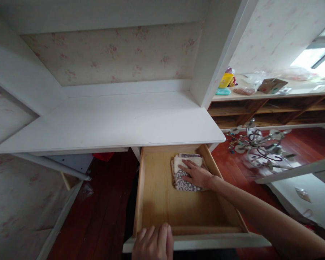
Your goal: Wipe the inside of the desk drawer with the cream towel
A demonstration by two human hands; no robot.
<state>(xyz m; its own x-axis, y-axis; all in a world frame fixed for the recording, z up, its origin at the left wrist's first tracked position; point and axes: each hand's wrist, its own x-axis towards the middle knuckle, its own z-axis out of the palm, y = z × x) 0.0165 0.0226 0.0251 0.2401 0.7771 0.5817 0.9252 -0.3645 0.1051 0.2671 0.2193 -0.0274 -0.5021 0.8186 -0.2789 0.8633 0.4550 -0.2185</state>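
A wooden drawer point(157, 202) is pulled out from under the white desk point(135, 119). Inside it, toward the right, lies a folded cloth point(185, 185), cream with a grey-purple pattern. My right hand point(195, 174) rests flat on this cloth with its fingers spread. At the drawer's front edge, left of its middle, my left hand point(154, 242) is closed over the top of the drawer front point(206, 241). The outer side of that front is hidden from view.
A chandelier point(262, 144) lies on the red floor to the right. Behind it, a low shelf unit point(287, 99) bears a yellow container point(225, 80), a cardboard box point(272, 86) and plastic bags. A white piece of furniture point(308, 191) stands at the right.
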